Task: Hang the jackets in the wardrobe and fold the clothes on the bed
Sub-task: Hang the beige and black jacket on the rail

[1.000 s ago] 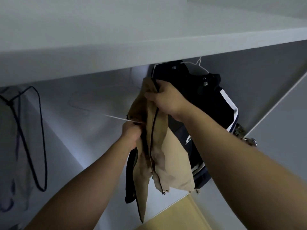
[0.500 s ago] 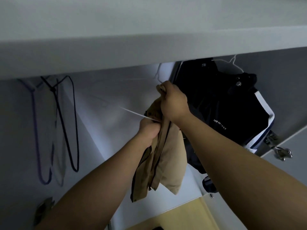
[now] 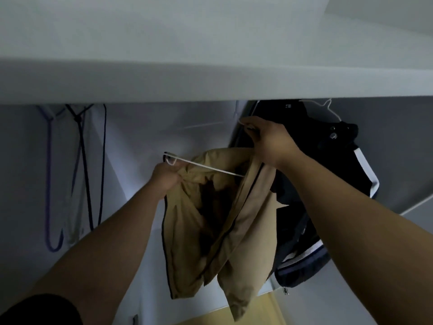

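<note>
Beside the already-hung dark jacket (image 3: 328, 165), left hand (image 3: 166, 175) and right hand (image 3: 269, 141) grip the tan jacket (image 3: 246, 231) and hanger (image 3: 210, 168), not yet hung; folding likely remains.

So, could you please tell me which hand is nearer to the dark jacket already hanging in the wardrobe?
Right. The right hand, gripping the tan jacket, sits at the left edge of the dark jacket; the left hand grips the tan jacket further left, apart from it.

A home wardrobe: white shelf (image 3: 210, 83) overhead, hangers (image 3: 91, 165) and a dark jacket (image 3: 328, 165) hanging beneath.
</note>
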Demonstrator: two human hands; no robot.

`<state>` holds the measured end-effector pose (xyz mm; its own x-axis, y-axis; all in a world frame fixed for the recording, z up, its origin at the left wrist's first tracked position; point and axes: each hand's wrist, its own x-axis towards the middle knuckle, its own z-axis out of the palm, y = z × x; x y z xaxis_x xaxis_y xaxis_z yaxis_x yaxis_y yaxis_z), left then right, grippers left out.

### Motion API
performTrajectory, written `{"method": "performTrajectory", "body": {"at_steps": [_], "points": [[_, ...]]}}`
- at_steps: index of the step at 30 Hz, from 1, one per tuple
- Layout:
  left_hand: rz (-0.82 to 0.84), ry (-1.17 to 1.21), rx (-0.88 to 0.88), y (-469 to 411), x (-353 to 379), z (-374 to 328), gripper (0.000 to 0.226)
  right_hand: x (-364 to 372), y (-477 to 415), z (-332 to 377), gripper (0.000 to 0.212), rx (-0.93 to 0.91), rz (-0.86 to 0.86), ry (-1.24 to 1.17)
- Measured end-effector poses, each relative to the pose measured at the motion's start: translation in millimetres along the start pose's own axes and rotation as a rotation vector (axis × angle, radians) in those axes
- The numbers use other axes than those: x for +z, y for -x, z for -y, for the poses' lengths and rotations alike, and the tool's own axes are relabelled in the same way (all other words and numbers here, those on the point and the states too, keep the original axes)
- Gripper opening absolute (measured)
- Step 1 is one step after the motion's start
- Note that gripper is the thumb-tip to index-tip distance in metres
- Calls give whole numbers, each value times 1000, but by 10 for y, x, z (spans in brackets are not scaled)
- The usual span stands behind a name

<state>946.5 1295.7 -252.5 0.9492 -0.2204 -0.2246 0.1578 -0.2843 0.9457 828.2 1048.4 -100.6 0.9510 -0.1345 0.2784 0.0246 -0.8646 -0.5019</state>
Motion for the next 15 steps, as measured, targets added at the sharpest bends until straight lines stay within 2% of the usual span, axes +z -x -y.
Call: {"method": "performTrajectory", "body": {"at_steps": [1, 5, 10, 11, 14, 15], "points": [[-10, -7, 2, -26, -58, 47, 23, -51, -26, -30, 44, 7, 26, -3], [-61, 51, 55, -33, -177, 47, 51, -204, -90, -91, 40, 9, 76, -34], [-228, -6, 138, -97, -346, -224, 45, -289, -138, -121, 43, 21, 146, -12], [-286, 8, 149, -182, -394, -295, 51, -303, -142, -121, 42, 10, 149, 10], [-349, 94, 134, -301, -446, -579, 87, -315, -129, -121, 39, -25, 157, 89], [-350, 72, 147, -342, -443, -667, 83, -315, -128, -126, 39, -35, 153, 119]]}}
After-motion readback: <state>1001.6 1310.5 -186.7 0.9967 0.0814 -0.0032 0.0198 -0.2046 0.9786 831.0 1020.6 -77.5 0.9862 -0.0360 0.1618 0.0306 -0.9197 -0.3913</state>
